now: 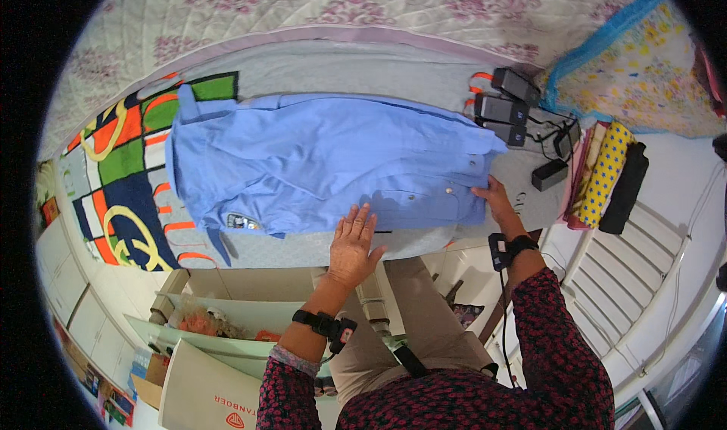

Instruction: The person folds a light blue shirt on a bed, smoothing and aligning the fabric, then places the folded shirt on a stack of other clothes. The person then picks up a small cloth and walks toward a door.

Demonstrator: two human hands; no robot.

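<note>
A light blue cloth garment, with metal snap buttons and a stitched pocket flap, lies folded lengthwise before me. Wrinkles run across its left half, and a dark badge patch shows near its lower left corner. My left hand rests palm down, fingers spread a little, its fingertips on the garment's near edge. At the right end, my right hand touches the garment's edge with the thumb on the cloth. Some of its fingers are hidden, so a grip cannot be made out.
Under the garment is a grey cover beside a multicoloured patterned cloth. Several black devices with cables lie at the far right. Rolled cloths, one yellow with blue stars, lie beyond. A quilted floral cover borders the far side.
</note>
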